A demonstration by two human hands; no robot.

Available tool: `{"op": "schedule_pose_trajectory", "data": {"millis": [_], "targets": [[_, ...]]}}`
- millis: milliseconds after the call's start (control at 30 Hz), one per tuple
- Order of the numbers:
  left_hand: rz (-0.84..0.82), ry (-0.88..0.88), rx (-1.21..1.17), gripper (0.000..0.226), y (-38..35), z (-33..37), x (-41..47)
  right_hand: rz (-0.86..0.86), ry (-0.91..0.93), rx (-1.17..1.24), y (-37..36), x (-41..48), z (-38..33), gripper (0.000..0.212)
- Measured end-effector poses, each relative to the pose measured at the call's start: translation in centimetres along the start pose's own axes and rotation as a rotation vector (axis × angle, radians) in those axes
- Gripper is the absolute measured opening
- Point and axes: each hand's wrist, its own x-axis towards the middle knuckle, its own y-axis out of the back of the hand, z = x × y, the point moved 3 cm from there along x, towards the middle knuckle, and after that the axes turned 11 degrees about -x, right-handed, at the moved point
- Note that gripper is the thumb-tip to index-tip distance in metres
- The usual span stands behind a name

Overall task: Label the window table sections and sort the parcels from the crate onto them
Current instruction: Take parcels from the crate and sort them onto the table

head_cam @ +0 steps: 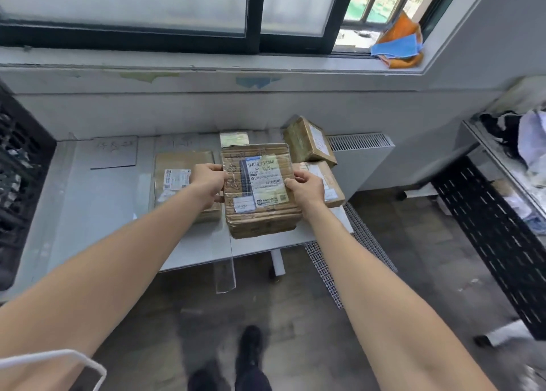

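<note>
Stock as I see it from the head camera, clock bearings taken from the held parcel.

1. Hands, two. My operator's left hand grips the parcel's left edge and the right hand grips its right edge, fingers curled round the sides and thumbs on top.
2. Held item, one: a brown corrugated cardboard parcel wrapped in clear tape, white barcode label facing up. It sits over the near right part of the table; I cannot tell whether its base touches the top.
3. Table, one: a long pale grey table under the window.
4. Parcels lying on it, three. A flat brown parcel with a white label lies at 9 o'clock, partly behind the left hand. A tilted brown taped box sits at 1 o'clock, leaning on a lower brown box at 3 o'clock.
5. Pale packet, one, at 12 o'clock, mostly hidden; I cannot tell what it is.
6. Section label, one that I can make out: a grey handwritten sheet at 10 o'clock, writing unreadable.
7. Crate, one: a black slotted plastic crate far out at 9 o'clock, at the table's left end.
8. Cloths, one orange and blue bundle on the sill at 1 o'clock.
</note>
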Motion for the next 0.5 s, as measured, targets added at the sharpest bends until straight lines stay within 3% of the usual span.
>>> {"op": "schedule_pose_trajectory", "data": {"millis": [500], "targets": [[0.013,0.124,0.048,0.023,-2.4,-3.7,2.0,-0.122,-0.115,-0.067,-0.4,3.4,4.1,0.030]]}}
